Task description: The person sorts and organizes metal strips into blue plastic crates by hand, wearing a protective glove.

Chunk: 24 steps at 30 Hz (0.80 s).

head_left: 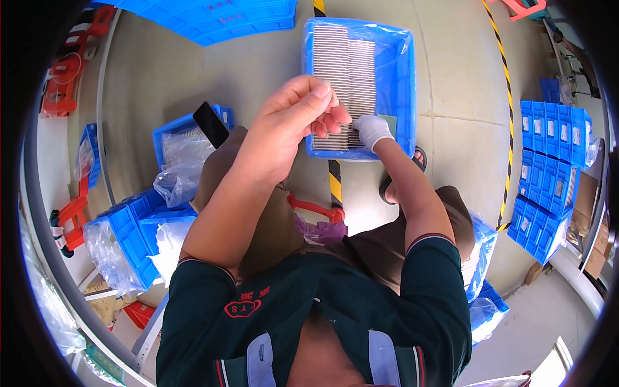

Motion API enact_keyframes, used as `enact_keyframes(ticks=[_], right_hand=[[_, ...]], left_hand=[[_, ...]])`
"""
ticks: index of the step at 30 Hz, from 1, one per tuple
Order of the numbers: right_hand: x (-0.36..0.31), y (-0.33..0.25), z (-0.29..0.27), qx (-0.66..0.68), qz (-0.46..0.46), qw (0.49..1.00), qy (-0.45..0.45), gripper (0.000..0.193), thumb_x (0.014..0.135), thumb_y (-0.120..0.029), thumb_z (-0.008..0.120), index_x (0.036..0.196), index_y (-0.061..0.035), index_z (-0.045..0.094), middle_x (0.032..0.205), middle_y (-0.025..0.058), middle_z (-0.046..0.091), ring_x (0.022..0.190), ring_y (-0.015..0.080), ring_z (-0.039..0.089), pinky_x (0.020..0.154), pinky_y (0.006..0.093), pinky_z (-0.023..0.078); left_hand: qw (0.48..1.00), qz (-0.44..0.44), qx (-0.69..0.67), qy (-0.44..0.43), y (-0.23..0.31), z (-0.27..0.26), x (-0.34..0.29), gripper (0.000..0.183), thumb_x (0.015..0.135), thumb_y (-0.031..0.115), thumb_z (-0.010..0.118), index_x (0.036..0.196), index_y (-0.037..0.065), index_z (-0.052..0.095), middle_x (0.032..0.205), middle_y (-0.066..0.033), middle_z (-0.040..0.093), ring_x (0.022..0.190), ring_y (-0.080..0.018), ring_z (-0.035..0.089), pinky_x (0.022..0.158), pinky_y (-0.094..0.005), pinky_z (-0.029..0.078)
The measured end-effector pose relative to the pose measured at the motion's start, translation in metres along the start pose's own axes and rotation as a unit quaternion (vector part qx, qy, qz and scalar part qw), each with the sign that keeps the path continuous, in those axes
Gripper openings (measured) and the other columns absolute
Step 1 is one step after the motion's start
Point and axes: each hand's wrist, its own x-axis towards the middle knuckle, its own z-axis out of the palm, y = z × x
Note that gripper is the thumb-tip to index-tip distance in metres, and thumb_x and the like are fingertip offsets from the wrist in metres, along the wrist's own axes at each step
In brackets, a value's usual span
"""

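A blue plastic bin [405, 90] lined with clear film stands on the floor in front of me. Inside it, two long rows of thin, light, closely stacked pieces [342, 64] fill the left and middle. My left hand [303, 109] is bare and raised over the near left part of the rows. Its thumb and forefinger are pinched, the other fingers curled; whether something small is between them I cannot make out. My right hand [373, 131], in a white glove, reaches into the bin at the near end of the right row. Its fingers are bent together against the pieces, their tips hidden.
A dark phone-like slab [211, 125] is by my left knee, above a film-covered blue bin [169, 138]. More blue bins [126, 238] stand at my left. Stacked blue crates [548, 168] line the right, beyond striped floor tape [506, 84]. A red stool-like frame [316, 208] sits beneath me.
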Motion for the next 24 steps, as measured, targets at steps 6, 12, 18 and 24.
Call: enact_keyframes(ticks=[6,12,18,24], right_hand=[[0.005,-0.002,0.002,0.025,0.036,0.999,-0.003,0.022,0.073,-0.008,0.047,0.088,-0.0123,0.063,0.085,0.0137,0.061,0.082,0.0310,0.059,0.071,0.0379,0.047],[0.007,0.016,-0.001,0.144,0.083,0.985,0.047,0.024,0.075,-0.010,0.046,0.093,-0.0114,0.062,0.092,0.0154,0.060,0.086,0.0324,0.058,0.075,0.0392,0.046],[-0.010,0.121,0.044,0.142,0.182,0.951,-0.203,0.023,0.077,-0.014,0.049,0.090,0.0001,0.061,0.089,0.0173,0.061,0.083,0.0307,0.060,0.072,0.0375,0.048],[0.001,0.052,0.032,0.383,0.351,0.841,-0.151,0.026,0.078,-0.020,0.046,0.088,-0.0023,0.062,0.094,0.0188,0.060,0.082,0.0299,0.060,0.072,0.0363,0.048]], left_hand=[[1.000,0.002,0.000,-0.004,-0.001,-0.001,0.000,0.022,0.089,0.028,0.042,0.083,0.009,0.051,0.080,-0.0067,0.058,0.071,-0.0108,0.050,0.066,-0.0230,0.038],[1.000,0.011,-0.014,-0.006,-0.001,-0.002,-0.001,0.022,0.089,0.028,0.043,0.084,0.008,0.051,0.080,-0.0068,0.058,0.071,-0.0111,0.051,0.066,-0.0233,0.038],[0.998,0.017,-0.029,-0.053,-0.002,0.011,0.010,0.023,0.088,0.029,0.044,0.084,0.008,0.051,0.080,-0.0068,0.058,0.071,-0.0111,0.052,0.067,-0.0232,0.039],[0.999,0.021,-0.016,-0.023,0.002,-0.002,-0.003,0.022,0.089,0.028,0.043,0.085,0.008,0.052,0.081,-0.0065,0.059,0.072,-0.0110,0.052,0.068,-0.0236,0.040]])
